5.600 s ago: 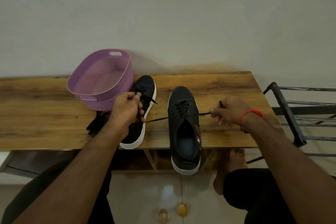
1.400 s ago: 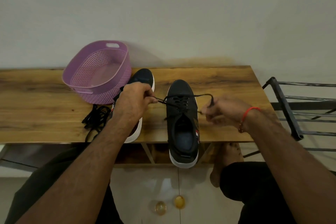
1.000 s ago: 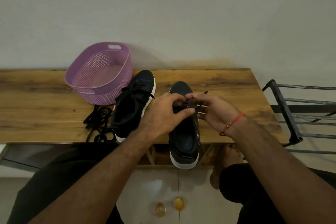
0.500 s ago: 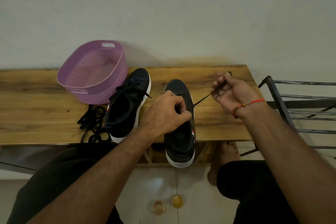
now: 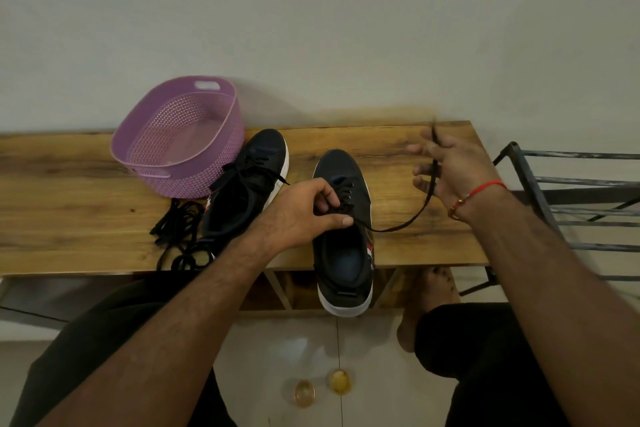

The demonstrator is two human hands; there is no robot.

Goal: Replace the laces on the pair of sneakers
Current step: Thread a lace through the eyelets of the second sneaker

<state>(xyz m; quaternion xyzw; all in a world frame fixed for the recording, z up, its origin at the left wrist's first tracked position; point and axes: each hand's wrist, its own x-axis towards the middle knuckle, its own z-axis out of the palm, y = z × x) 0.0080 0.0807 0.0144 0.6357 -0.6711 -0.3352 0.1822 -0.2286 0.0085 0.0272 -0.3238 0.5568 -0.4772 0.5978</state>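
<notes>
A loose black lace pile lies on the wooden bench beside the left sneaker, black with a white sole, its toe angled away toward the wall. The left hand pinches the lacing of the right sneaker, which points straight away, heel overhanging the edge. Its lace runs rightward to the right hand, whose fingers curl around it.
</notes>
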